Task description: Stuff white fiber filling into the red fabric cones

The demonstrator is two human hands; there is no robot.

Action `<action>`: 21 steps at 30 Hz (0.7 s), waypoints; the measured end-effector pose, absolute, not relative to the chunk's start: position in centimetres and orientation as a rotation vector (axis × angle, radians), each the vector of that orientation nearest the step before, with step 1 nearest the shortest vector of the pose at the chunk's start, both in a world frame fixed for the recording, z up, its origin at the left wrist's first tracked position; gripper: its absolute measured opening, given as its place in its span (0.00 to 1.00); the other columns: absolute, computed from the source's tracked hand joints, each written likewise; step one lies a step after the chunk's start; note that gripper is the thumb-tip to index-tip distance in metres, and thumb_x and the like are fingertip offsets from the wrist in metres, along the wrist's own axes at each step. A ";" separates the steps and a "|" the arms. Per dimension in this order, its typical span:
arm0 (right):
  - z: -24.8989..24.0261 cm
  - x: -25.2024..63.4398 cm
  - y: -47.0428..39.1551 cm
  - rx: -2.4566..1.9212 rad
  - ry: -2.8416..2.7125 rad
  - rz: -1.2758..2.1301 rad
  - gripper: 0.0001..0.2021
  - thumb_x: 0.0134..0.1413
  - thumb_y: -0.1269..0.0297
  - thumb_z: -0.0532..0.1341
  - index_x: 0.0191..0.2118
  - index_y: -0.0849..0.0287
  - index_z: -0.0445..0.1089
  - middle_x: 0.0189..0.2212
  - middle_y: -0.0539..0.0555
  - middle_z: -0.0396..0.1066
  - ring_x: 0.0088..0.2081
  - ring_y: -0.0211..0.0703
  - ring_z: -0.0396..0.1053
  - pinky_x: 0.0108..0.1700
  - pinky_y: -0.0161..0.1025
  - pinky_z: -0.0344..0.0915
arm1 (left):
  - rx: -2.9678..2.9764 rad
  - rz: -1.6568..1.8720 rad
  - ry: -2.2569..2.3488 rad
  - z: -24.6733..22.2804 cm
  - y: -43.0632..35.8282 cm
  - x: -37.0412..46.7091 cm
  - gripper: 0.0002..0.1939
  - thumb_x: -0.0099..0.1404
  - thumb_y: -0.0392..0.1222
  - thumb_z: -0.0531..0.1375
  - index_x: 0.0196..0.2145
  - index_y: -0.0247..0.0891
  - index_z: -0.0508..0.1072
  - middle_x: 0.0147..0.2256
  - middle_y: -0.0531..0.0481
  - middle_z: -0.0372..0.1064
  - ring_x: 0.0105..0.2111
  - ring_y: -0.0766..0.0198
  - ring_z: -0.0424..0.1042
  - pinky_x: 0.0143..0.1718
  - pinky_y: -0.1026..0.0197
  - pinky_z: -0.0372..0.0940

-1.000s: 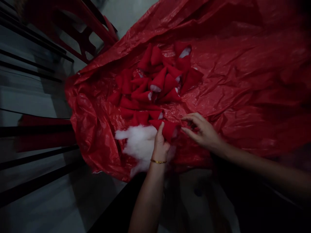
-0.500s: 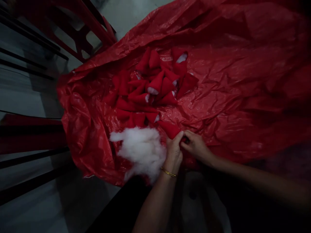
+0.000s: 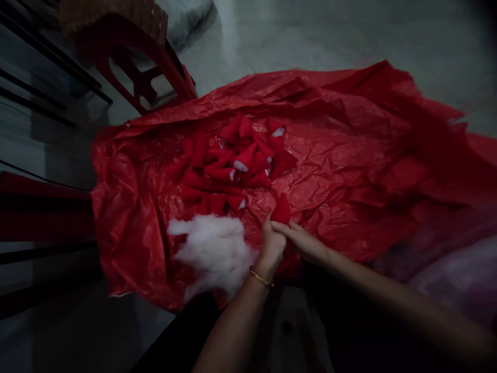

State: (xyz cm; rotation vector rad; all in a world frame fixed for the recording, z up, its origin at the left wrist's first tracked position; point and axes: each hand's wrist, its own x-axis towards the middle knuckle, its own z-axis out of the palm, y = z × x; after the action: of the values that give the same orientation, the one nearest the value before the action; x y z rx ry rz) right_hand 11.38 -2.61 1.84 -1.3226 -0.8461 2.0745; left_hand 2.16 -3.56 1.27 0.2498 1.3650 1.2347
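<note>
Between my two hands is a small red fabric cone point(image 3: 281, 209), its tip pointing away from me. My left hand point(image 3: 273, 243), below a gold bracelet, is closed around its lower left side. My right hand point(image 3: 305, 241) grips it from the right, fingers reaching over toward the left hand. The cone's lower end is hidden by the fingers. Left of my hands lies a fluffy heap of white stuffing point(image 3: 217, 251). Beyond it is a pile of similar red cones point(image 3: 221, 173), several with white filling at their open ends.
Everything lies on a crumpled red plastic sheet point(image 3: 341, 155) over a grey floor point(image 3: 310, 31). A red plastic stool point(image 3: 174, 77) stands at the back left. Dark bars point(image 3: 50, 52) run along the left side. A pale translucent bundle point(image 3: 462, 280) is at the right.
The cone has swung from pointing left to pointing upright and away. My right hand has moved from its open end to wrap its side. The view has tilted up, showing more floor.
</note>
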 end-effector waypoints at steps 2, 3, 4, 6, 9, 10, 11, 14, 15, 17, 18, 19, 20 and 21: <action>1.4 11.1 -3.2 -1.275 -0.671 2.157 0.23 0.46 0.47 0.70 0.44 0.57 0.74 0.42 0.56 0.79 0.51 0.53 0.74 0.54 0.47 0.69 | 0.400 1.170 1.415 0.8 -4.0 2.7 0.18 0.42 0.26 0.65 0.32 0.41 0.74 0.31 0.49 0.75 0.37 0.56 0.75 0.50 0.55 0.67; 0.8 11.1 -3.5 -1.290 -0.600 2.162 0.23 0.44 0.47 0.71 0.42 0.57 0.75 0.40 0.55 0.80 0.49 0.53 0.75 0.53 0.47 0.70 | 0.454 1.147 1.426 0.4 -4.3 2.8 0.21 0.40 0.23 0.64 0.33 0.41 0.75 0.33 0.48 0.75 0.40 0.53 0.75 0.53 0.53 0.65; 0.2 11.2 -3.8 -1.327 -0.542 2.143 0.22 0.43 0.47 0.70 0.40 0.57 0.75 0.37 0.54 0.80 0.47 0.52 0.75 0.52 0.46 0.70 | 0.483 1.137 1.426 -0.1 -4.5 2.9 0.24 0.39 0.21 0.63 0.34 0.41 0.76 0.36 0.46 0.75 0.45 0.51 0.74 0.57 0.52 0.63; -1.3 11.4 -3.7 -1.433 -0.458 2.066 0.19 0.45 0.48 0.68 0.38 0.56 0.74 0.36 0.51 0.80 0.46 0.50 0.76 0.51 0.45 0.71 | 0.490 1.152 1.393 -1.0 -4.4 2.9 0.30 0.37 0.18 0.61 0.37 0.41 0.78 0.42 0.42 0.74 0.56 0.44 0.69 0.65 0.51 0.55; -3.2 11.6 -1.5 -1.569 -0.442 2.012 0.12 0.56 0.56 0.60 0.40 0.58 0.73 0.36 0.50 0.80 0.45 0.45 0.76 0.52 0.42 0.71 | 0.418 1.157 1.289 -2.2 -2.0 2.3 0.34 0.32 0.14 0.59 0.37 0.38 0.79 0.48 0.40 0.73 0.66 0.38 0.57 0.70 0.48 0.46; -3.6 11.5 0.0 -1.593 -0.488 2.002 0.11 0.59 0.59 0.57 0.41 0.59 0.73 0.36 0.50 0.79 0.44 0.43 0.76 0.52 0.41 0.71 | 0.401 1.136 1.233 -2.7 -0.4 1.8 0.34 0.32 0.13 0.59 0.37 0.37 0.79 0.50 0.40 0.73 0.67 0.38 0.54 0.70 0.47 0.45; -3.9 11.2 1.7 -1.576 -0.580 1.992 0.12 0.62 0.62 0.55 0.44 0.61 0.72 0.38 0.50 0.79 0.45 0.41 0.76 0.52 0.40 0.70 | 0.368 1.139 1.208 -3.1 1.3 1.2 0.32 0.34 0.14 0.60 0.37 0.35 0.78 0.51 0.38 0.73 0.68 0.39 0.53 0.70 0.47 0.47; -3.5 9.9 7.2 -1.540 -0.822 2.076 0.17 0.69 0.65 0.50 0.55 0.69 0.66 0.45 0.54 0.78 0.45 0.38 0.75 0.52 0.42 0.70 | 0.305 1.130 1.190 -3.4 6.8 -1.6 0.18 0.51 0.27 0.63 0.42 0.29 0.77 0.59 0.32 0.67 0.65 0.42 0.60 0.64 0.48 0.56; -2.9 9.5 8.8 -1.545 -0.861 2.067 0.18 0.70 0.66 0.49 0.57 0.71 0.64 0.47 0.55 0.77 0.45 0.37 0.74 0.53 0.42 0.69 | 0.364 1.074 1.208 -2.9 8.2 -2.7 0.18 0.60 0.34 0.56 0.46 0.24 0.74 0.62 0.31 0.63 0.63 0.44 0.63 0.60 0.48 0.59; -1.1 8.9 10.7 -1.547 -0.902 2.009 0.18 0.71 0.69 0.48 0.58 0.74 0.63 0.50 0.57 0.75 0.45 0.35 0.74 0.53 0.40 0.68 | 0.538 0.952 1.307 -1.3 10.1 -5.2 0.21 0.66 0.35 0.48 0.50 0.24 0.72 0.61 0.37 0.63 0.61 0.49 0.66 0.55 0.48 0.62; 0.0 8.9 11.0 -1.540 -0.925 1.983 0.18 0.71 0.69 0.48 0.58 0.74 0.64 0.51 0.57 0.75 0.46 0.35 0.74 0.54 0.40 0.67 | 0.617 0.887 1.373 -0.2 10.4 -6.6 0.19 0.66 0.33 0.50 0.51 0.28 0.72 0.59 0.41 0.66 0.60 0.49 0.67 0.54 0.48 0.63; 1.1 9.1 11.0 -1.539 -0.964 1.961 0.17 0.70 0.69 0.50 0.57 0.75 0.65 0.51 0.58 0.75 0.47 0.36 0.74 0.54 0.40 0.67 | 0.682 0.825 1.449 0.8 10.5 -8.1 0.18 0.65 0.31 0.54 0.51 0.32 0.73 0.56 0.45 0.69 0.59 0.49 0.68 0.53 0.48 0.65; 2.3 9.7 10.7 -1.548 -1.020 1.938 0.17 0.69 0.69 0.53 0.56 0.74 0.66 0.51 0.58 0.75 0.47 0.37 0.74 0.55 0.42 0.67 | 0.731 0.754 1.521 1.8 10.3 -9.7 0.18 0.63 0.30 0.57 0.50 0.35 0.73 0.53 0.47 0.71 0.57 0.49 0.70 0.52 0.47 0.67; 3.6 10.6 10.2 -1.563 -1.083 1.910 0.16 0.67 0.68 0.57 0.55 0.74 0.67 0.50 0.58 0.76 0.47 0.40 0.74 0.55 0.44 0.67 | 0.766 0.672 1.575 2.7 9.9 -11.3 0.17 0.63 0.29 0.59 0.50 0.35 0.73 0.50 0.47 0.72 0.55 0.50 0.72 0.50 0.48 0.68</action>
State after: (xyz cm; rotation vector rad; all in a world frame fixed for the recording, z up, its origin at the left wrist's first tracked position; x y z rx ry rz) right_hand 10.59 10.22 3.63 -1.5632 -1.0831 1.9100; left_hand -11.32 9.88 2.72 0.7657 1.5753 0.6717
